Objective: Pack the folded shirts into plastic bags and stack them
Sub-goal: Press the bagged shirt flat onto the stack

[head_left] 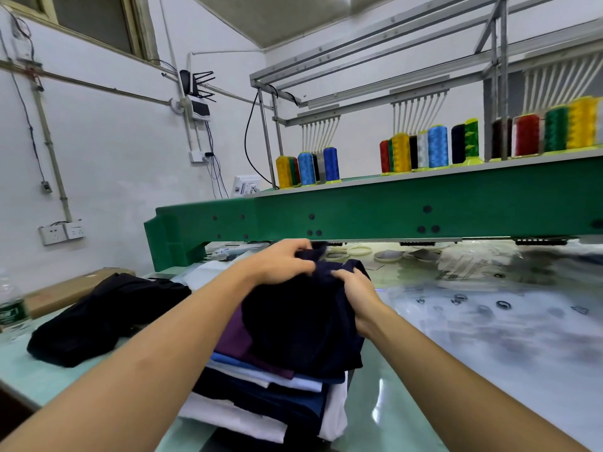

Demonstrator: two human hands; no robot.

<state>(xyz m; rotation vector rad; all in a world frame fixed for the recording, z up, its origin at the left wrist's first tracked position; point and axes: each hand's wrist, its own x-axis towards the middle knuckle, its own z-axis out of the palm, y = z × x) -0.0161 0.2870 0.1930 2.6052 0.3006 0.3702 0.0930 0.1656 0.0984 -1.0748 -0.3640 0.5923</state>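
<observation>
Two grips are clenching one navy shirt (303,327) atop the pile (261,396) on the desk (408,402).
The left hand (280,262) and right hand (355,295) are bunching its far end; keeping the folds flat is looking wise, with plastic bags (489,314) lying in open room rightward and a green machine beam (359,207) overhanging just behind.

Pinched in the fingers (295,251): navy shirt (303,321) of soft, matt knit cloth. Under them, stack of shirts (261,383) in smooth matt cloth. Right of the fingers, clear glossy plastic bags (489,314) over a glossy, reflective table (391,412). Beyond the fingers, satin-painted green metal beam (359,207) and shiny thread spools (437,146). Far left, matt brown cardboard box (62,293).
</observation>
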